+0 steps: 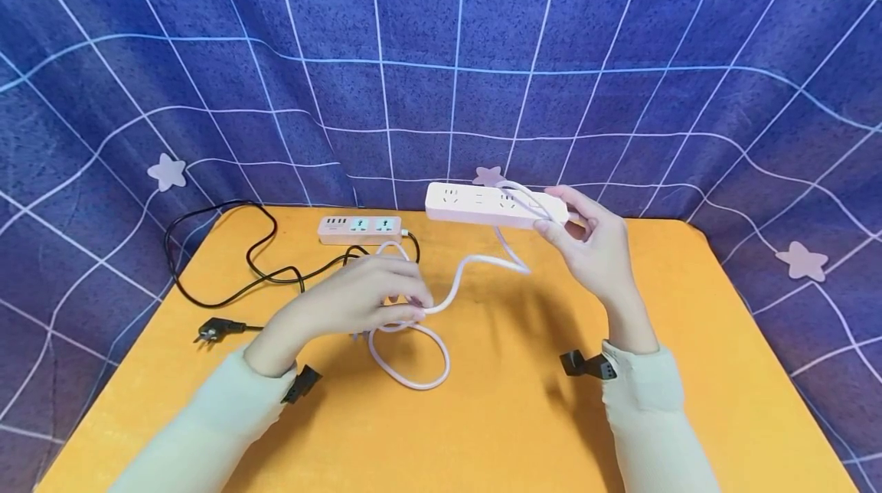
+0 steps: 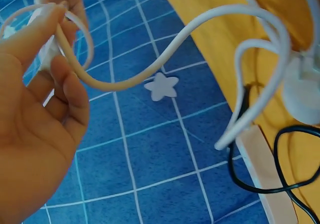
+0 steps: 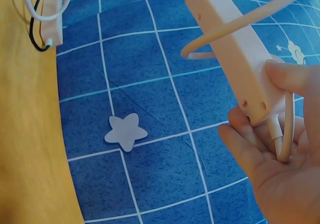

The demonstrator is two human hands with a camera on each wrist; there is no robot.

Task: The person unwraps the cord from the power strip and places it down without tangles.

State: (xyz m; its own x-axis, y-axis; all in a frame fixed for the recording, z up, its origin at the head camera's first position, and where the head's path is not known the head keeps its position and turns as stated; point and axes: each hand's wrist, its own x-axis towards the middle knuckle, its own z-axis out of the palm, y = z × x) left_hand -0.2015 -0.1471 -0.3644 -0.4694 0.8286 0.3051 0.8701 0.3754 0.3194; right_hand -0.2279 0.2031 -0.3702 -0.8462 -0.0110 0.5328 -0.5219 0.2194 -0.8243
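Observation:
My right hand [image 1: 596, 244] grips one end of a white power strip [image 1: 468, 206], holding it raised above the table with its sockets showing. In the right wrist view the thumb presses the strip's side [image 3: 240, 59], and its cord bends back from the end through the hand. A loop of the white cord [image 1: 475, 258] passes over the strip. My left hand [image 1: 372, 294] pinches this cord between thumb and fingers, lower and to the left. Another cord loop [image 1: 444, 370] lies below that hand. A white plug [image 2: 302, 91] appears at the right of the left wrist view.
A second, smaller power strip [image 1: 331, 231] lies at the table's back left. Its black cord [image 1: 258, 263] spreads in curves to a black plug [image 1: 219, 330]. A blue gridded curtain with star shapes [image 1: 167, 172] hangs behind the orange table [image 1: 496, 416].

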